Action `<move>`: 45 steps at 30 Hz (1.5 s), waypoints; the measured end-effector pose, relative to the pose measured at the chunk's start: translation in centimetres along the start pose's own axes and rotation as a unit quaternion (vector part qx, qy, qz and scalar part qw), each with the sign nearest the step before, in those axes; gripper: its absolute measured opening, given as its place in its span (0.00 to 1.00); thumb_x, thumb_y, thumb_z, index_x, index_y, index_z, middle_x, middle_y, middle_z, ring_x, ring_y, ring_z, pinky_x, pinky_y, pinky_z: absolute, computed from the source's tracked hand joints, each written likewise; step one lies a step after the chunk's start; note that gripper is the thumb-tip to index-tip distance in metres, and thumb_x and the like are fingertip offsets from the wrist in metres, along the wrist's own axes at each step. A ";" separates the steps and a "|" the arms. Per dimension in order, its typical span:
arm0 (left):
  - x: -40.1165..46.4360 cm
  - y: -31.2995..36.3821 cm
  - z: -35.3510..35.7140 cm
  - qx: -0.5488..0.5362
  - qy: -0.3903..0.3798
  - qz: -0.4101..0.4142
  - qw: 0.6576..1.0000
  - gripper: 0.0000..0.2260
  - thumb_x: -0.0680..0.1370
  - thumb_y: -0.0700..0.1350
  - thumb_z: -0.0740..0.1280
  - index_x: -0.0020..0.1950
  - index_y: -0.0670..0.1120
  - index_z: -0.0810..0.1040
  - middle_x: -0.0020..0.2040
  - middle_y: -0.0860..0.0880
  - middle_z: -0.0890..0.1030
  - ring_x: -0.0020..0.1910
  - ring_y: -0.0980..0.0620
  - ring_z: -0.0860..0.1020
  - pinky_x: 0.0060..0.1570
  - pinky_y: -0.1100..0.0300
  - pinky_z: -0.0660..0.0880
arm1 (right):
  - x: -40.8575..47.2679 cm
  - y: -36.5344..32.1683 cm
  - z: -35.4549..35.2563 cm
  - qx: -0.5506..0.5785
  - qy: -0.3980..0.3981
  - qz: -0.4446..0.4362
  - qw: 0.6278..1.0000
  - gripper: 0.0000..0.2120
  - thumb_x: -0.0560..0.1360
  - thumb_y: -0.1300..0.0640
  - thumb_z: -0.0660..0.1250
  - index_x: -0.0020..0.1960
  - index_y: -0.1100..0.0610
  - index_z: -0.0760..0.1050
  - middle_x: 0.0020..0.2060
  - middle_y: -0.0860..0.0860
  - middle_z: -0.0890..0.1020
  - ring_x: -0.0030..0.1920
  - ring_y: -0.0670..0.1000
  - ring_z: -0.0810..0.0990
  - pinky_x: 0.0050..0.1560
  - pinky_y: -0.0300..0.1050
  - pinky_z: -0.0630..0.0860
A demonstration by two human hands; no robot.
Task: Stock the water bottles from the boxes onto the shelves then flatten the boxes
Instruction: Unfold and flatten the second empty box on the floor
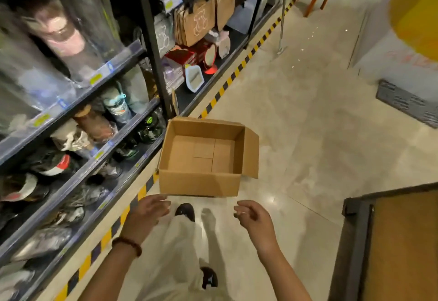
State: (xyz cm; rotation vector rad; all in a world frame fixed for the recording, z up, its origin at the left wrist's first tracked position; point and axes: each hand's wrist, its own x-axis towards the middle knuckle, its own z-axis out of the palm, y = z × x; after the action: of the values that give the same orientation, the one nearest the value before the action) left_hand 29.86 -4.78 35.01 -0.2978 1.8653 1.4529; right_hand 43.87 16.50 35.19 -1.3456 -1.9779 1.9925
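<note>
The empty cardboard box (203,158) sits on the floor beside the shelves (78,120). Left hand (148,210) and right hand (252,217) hover near it, fingers loosely curled, holding nothing. The box is probably light and stiff; grip opposite side walls.

Open floor (308,122) stretches right of and beyond the empty box (201,158). Packed shelves (78,115) crowd its left; a dark cart (391,241) blocks near right.
</note>
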 end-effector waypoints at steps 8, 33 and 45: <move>17.2 5.8 1.8 0.082 -0.009 -0.031 0.996 0.05 0.73 0.40 0.71 0.47 0.47 0.77 0.50 0.40 0.81 0.46 0.45 0.78 0.36 0.61 0.70 | 17.4 -4.1 2.9 -0.049 0.009 0.022 0.998 0.10 0.76 0.65 0.64 0.43 0.51 0.78 0.42 0.47 0.80 0.47 0.51 0.79 0.53 0.47 0.76; 51.8 -19.2 2.5 0.319 0.253 -0.240 0.881 0.27 0.76 0.54 0.66 0.62 0.32 0.70 0.58 0.33 0.76 0.53 0.36 0.74 0.47 0.50 0.68 | 52.6 22.4 -1.0 -0.329 -0.040 0.168 0.929 0.31 0.76 0.48 0.65 0.74 0.54 0.57 0.69 0.55 0.69 0.64 0.61 0.72 0.59 0.56 0.73; 52.9 -20.0 2.4 0.023 0.419 -0.260 0.870 0.22 0.72 0.42 0.72 0.65 0.42 0.74 0.63 0.42 0.76 0.61 0.40 0.75 0.63 0.47 0.71 | 52.6 24.5 0.7 -0.153 0.057 0.248 0.955 0.29 0.80 0.53 0.61 0.76 0.42 0.52 0.72 0.50 0.65 0.67 0.62 0.68 0.60 0.62 0.71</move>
State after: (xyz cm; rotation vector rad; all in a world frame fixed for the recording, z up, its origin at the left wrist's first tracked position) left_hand 5.59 4.01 -15.41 -1.4752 2.1923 0.9406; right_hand 23.52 41.08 -13.30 -2.1610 -2.1169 1.7480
